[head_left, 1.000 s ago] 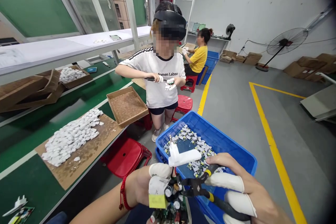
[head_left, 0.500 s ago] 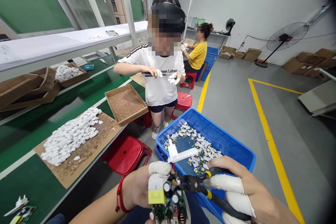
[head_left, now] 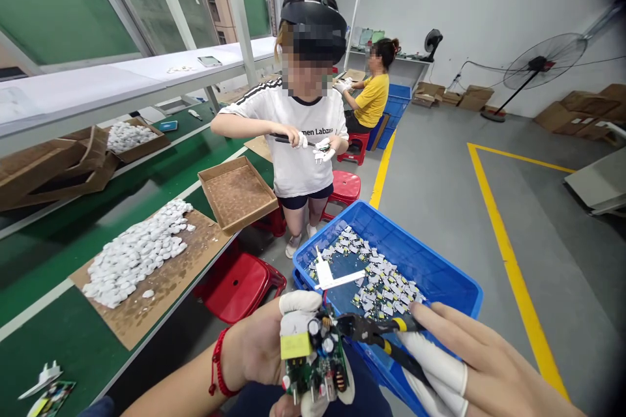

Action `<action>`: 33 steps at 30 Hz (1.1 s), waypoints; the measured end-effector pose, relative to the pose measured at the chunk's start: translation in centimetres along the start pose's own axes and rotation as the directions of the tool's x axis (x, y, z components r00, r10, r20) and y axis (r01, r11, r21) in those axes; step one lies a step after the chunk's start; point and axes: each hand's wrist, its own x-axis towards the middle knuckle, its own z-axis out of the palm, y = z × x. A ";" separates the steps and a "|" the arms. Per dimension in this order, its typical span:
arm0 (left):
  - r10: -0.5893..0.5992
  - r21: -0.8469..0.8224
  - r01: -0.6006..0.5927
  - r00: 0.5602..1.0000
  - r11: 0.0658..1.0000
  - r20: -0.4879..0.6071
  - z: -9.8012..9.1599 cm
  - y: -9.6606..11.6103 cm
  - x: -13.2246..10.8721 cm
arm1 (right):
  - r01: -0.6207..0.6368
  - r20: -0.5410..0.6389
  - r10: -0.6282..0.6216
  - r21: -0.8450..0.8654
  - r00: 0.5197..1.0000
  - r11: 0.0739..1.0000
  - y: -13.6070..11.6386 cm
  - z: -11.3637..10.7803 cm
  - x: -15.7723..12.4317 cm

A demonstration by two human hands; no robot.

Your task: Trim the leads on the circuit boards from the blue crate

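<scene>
My left hand (head_left: 274, 355), with white finger cots and a red string at the wrist, is closed around a green circuit board (head_left: 313, 358) that carries a yellow block and several capacitors. A white plastic charger shell (head_left: 327, 273) sticks up above the board, level with my thumb. My right hand (head_left: 469, 371), also in finger cots, grips black pliers with yellow-trimmed handles (head_left: 376, 332). The pliers' jaws meet the top edge of the board. A blue crate (head_left: 440, 280) holding several small boards lies just beyond both hands.
A person in a white T-shirt (head_left: 303, 143) stands facing me with a tool and a part in gloved hands. Another person in yellow (head_left: 369, 101) sits farther back. A green bench on the left carries a white parts pile (head_left: 134, 254) and a cardboard tray (head_left: 237, 192). Red stools (head_left: 239, 287) stand below.
The board in my left hand has tilted and dropped slightly. My right hand's fingers have stretched out along the pliers' handles, and the jaws have moved onto the board's top edge.
</scene>
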 end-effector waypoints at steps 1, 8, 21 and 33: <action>-0.017 0.014 0.016 0.999 1.000 0.040 -0.1 -0.2 0.2 | 0.101 0.044 -0.097 -0.092 0.994 0.991 0.1 0.0 -0.1; 0.265 0.038 -0.262 0.961 0.964 -0.079 -0.9 -0.1 0.7 | -0.058 -0.183 0.047 -0.053 0.982 0.997 0.2 2.0 -0.6; 0.881 0.940 0.131 0.409 -0.315 0.238 -0.7 2.6 -0.8 | -0.655 -0.186 0.674 0.157 0.715 0.739 2.8 5.9 -7.7; 0.832 0.905 0.117 0.455 -0.410 0.318 2.1 2.3 -1.1 | -0.694 0.011 0.748 0.384 0.663 0.609 1.7 10.2 -9.8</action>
